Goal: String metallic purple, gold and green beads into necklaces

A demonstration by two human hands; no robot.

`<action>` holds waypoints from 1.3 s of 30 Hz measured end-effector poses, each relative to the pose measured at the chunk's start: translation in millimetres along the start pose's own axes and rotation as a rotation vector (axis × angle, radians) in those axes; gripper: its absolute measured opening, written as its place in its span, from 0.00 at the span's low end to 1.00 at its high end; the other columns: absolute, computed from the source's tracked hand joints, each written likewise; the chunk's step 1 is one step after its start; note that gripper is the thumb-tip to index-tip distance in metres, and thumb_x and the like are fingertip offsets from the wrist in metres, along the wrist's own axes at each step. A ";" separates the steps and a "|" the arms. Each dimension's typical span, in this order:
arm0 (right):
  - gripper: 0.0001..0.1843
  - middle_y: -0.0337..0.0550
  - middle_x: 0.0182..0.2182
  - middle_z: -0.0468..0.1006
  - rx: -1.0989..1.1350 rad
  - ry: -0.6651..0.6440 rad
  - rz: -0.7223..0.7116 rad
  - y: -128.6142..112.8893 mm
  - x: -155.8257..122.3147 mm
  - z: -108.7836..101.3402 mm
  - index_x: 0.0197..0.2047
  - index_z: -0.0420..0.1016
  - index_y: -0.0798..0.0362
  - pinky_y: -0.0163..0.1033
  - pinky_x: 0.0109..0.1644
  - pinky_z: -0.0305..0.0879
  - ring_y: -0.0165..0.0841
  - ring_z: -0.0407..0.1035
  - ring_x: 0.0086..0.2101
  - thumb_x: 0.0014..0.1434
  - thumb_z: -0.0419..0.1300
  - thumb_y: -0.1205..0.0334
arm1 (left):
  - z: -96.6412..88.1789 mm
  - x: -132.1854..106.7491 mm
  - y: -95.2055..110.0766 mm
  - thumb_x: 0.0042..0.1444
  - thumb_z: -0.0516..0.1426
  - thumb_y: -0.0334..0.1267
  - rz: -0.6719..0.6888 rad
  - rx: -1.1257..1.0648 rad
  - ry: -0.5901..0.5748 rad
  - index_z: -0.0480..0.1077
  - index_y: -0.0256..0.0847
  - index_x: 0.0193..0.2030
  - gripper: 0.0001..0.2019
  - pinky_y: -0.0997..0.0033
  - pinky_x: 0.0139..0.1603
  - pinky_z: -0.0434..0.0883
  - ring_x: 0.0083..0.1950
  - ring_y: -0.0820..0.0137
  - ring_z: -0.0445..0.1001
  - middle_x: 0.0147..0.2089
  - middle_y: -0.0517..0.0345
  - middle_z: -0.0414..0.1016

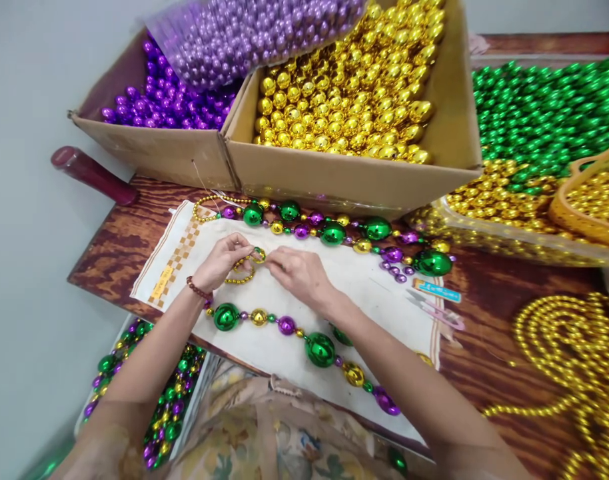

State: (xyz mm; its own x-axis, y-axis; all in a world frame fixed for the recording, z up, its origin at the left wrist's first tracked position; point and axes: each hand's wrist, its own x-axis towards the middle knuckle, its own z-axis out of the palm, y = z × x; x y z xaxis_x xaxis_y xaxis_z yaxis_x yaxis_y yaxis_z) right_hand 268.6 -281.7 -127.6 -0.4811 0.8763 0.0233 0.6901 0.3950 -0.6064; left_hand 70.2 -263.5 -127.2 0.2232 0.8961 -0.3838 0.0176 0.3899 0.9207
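Observation:
My left hand [224,261] is closed in a pinch on the end of a bead strand, where a small gold bead chain [242,280] hangs in a loop below the fingers. My right hand [300,275] is pinched just to the right of it; what its fingertips hold is too small to make out. Between the two hands shows a shiny gold bead [258,255]. Nearer my body, a strand of large green, gold and purple beads [320,349] curves across the white cloth [274,333], partly hidden under my right forearm. Another beaded strand [333,233] lies doubled beyond my hands.
Behind stand cardboard boxes of purple beads [184,107] and gold beads [329,100]. At right are a tub of green beads [549,113], an orange basket [564,207] and coiled gold bead chain [554,340]. Pink thread snips [439,312] lie by the cloth's edge; a dark red bottle [94,175] stands left.

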 end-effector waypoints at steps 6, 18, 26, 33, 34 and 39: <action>0.11 0.41 0.36 0.81 0.151 -0.206 -0.069 9.0 -5.9 -4.8 0.36 0.82 0.49 0.34 0.33 0.54 0.33 0.72 0.34 0.65 0.58 0.57 | 1.9 -9.4 14.1 0.45 0.70 0.39 -0.015 -0.030 -0.095 0.67 0.36 0.30 0.16 0.78 0.27 0.67 0.24 0.78 0.71 0.28 0.59 0.76; 0.10 0.34 0.21 0.78 1.093 -0.631 0.111 29.8 46.8 -8.8 0.38 0.79 0.57 0.26 0.16 0.54 0.21 0.60 0.13 0.52 0.62 0.64 | 4.5 -14.4 17.6 0.60 0.60 0.42 0.435 0.512 -0.142 0.69 0.38 0.33 0.10 0.74 0.31 0.66 0.30 0.74 0.69 0.29 0.59 0.71; 0.04 0.32 0.14 0.73 1.068 -0.530 0.264 28.6 45.7 1.7 0.30 0.78 0.57 0.25 0.15 0.50 0.20 0.59 0.12 0.51 0.64 0.65 | 13.8 -10.8 2.5 0.61 0.60 0.42 0.461 0.332 -0.051 0.69 0.39 0.35 0.09 0.72 0.33 0.70 0.31 0.72 0.74 0.31 0.57 0.75; 0.04 0.36 0.19 0.76 0.874 -0.241 0.291 37.2 34.2 9.4 0.28 0.79 0.57 0.28 0.20 0.56 0.25 0.68 0.17 0.53 0.64 0.66 | 13.3 -6.5 -10.6 0.56 0.64 0.45 0.401 0.043 0.139 0.67 0.39 0.35 0.13 0.72 0.40 0.72 0.40 0.71 0.77 0.39 0.54 0.78; 0.05 0.37 0.20 0.77 0.846 -0.226 0.280 39.3 31.6 9.8 0.28 0.80 0.56 0.28 0.22 0.57 0.25 0.68 0.18 0.53 0.64 0.65 | 12.8 -6.6 -10.9 0.56 0.64 0.45 0.401 -0.009 0.149 0.66 0.39 0.35 0.14 0.70 0.45 0.73 0.42 0.71 0.77 0.39 0.55 0.79; 0.09 0.37 0.19 0.75 0.715 -0.152 0.259 48.9 14.6 6.5 0.30 0.82 0.55 0.32 0.27 0.60 0.28 0.68 0.21 0.55 0.64 0.59 | -0.2 -9.2 0.9 0.54 0.65 0.47 0.380 -0.272 0.187 0.61 0.43 0.36 0.17 0.58 0.56 0.72 0.41 0.70 0.78 0.30 0.65 0.74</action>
State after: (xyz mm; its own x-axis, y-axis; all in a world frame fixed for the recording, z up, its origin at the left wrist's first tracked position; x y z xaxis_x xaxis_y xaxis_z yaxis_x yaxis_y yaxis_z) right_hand 291.8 -251.3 -162.1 -0.4564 0.8488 -0.2669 0.2989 -0.1363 -0.9445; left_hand 67.9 -271.3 -122.9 -0.0145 0.9984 -0.0543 -0.2911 0.0477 0.9555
